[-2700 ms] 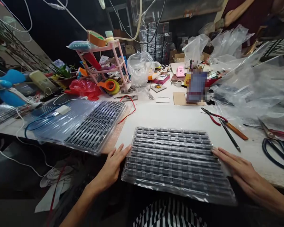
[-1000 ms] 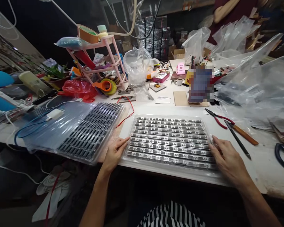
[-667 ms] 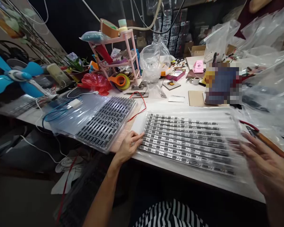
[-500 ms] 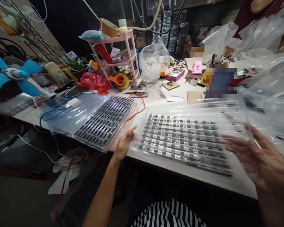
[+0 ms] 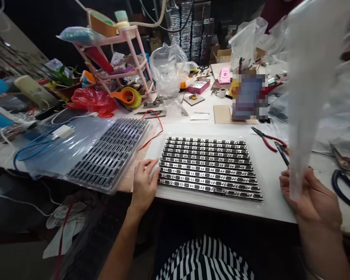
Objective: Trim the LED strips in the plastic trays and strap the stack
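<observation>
A clear plastic tray (image 5: 258,171) lies on the table in front of me, filled with several rows of metal-faced connectors (image 5: 207,168). My left hand (image 5: 144,186) pinches the tray's left edge between thumb and fingers. Off to the right, my right hand (image 5: 315,196) grips the lower end of a clear plastic tray cover (image 5: 309,77), which stands nearly upright and apart from the tray. Some of the right fingers are hidden behind the cover. On the left lies another plastic tray (image 5: 128,171) with rows of dark parts, partly under plastic film.
Red-handled pliers (image 5: 265,138), a dark slim tool (image 5: 282,154) and scissors (image 5: 345,175) lie at the right. Behind are a pink rack (image 5: 131,70), a tape dispenser (image 5: 126,97) and plastic bags (image 5: 169,70). A blue fan (image 5: 0,112) stands at the far left.
My right hand has lifted the clear cover off the connector tray and swung it up to the right. The connectors now show uncovered. My left hand stays at the tray's left edge.
</observation>
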The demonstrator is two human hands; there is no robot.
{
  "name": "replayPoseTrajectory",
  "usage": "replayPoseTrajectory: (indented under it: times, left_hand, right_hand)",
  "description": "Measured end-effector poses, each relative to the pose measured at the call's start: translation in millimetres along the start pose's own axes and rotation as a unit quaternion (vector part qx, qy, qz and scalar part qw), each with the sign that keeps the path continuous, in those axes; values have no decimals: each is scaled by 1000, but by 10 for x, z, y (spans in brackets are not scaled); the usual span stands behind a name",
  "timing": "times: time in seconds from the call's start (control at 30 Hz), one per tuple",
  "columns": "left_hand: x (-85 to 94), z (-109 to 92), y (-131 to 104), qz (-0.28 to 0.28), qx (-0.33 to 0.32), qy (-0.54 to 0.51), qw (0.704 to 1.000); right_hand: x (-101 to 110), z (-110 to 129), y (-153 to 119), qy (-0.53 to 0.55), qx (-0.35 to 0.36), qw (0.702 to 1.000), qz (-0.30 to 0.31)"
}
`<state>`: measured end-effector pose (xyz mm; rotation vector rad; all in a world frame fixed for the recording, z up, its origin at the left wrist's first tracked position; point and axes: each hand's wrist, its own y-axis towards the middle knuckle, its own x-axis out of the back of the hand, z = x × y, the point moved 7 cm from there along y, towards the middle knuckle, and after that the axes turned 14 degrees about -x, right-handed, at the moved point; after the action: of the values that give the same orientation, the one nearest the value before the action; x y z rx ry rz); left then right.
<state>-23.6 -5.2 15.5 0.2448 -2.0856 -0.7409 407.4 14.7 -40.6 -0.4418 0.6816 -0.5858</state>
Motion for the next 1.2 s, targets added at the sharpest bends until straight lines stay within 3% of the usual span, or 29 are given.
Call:
replayPoseTrajectory:
  times: [0.1,0.2,0.3,0.4,0.63,0.77,0.87,0.97,1.1,1.2]
  left_hand:
    - [-202,-676,1,32,-143,-19,989]
    - [-476,-1187,-23,62,-229,-66,969]
    - [-708,-1417,7,79,-255,-64,962]
    - [-875,-1466,64,118,-249,-43,960]
    - [-1060,-1419,91,228,-229,-29,946]
    - [-1079,-1403,79,227,-215,-62,948]
    - [-998,-1374,89,198,-214,-83,953]
    - [-720,-1172,137,128,-202,-75,968]
    - [-123,-526,137,2,-97,12,995]
    - [209,-80,34,-58,-16,70,996]
  right_hand:
    - [-58,-85,-20,92,-68,993,-1]
    - [-70,-92,-25,91,-82,993,5]
    - [-3,-122,11,72,-103,992,-3]
    - [50,-149,51,63,-123,990,-5]
    - [39,-163,60,98,-139,985,17]
    - [69,-165,106,77,-125,989,28]
    - [92,-150,147,45,-101,993,36]
    - [72,-139,134,34,-90,994,44]
    - [86,-142,83,54,-102,993,13]
    - [147,-144,91,40,-107,993,-14]
